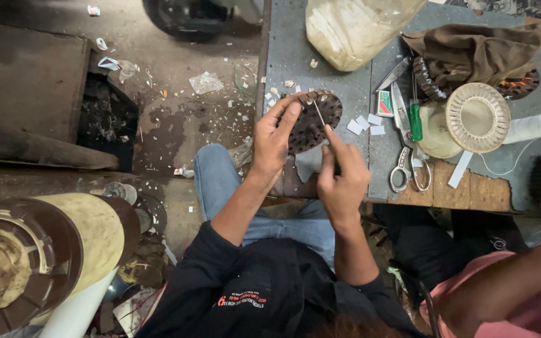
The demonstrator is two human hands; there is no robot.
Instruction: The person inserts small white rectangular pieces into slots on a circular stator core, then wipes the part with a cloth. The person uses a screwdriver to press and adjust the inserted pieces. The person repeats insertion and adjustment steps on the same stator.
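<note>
- Head view, materials: grey sheet-covered workbench point(320, 56) with a bare wooden edge at its near side, littered with small white paper slips point(365, 123).
- A dark brown, round slotted metal core point(313, 122) lies at the bench's near left edge; its rim is ringed with narrow slots and its face looks dull and rusty.
- The left hand point(273, 139) grips the core's left rim, fingers curled over the edge and holding it.
- The right hand point(342, 175) pinches a thin metal pick point(319, 113) in closed fingers, its tip touching the core's slots.
- Steel scissors point(406, 164) and a green-handled screwdriver point(415, 120) lie to the right, beside a ribbed cream disc point(478, 117), a crumpled brown cloth point(477, 53) and a clear plastic bag point(352, 28).
- Another person's arm point(521, 281) enters at lower right.
</note>
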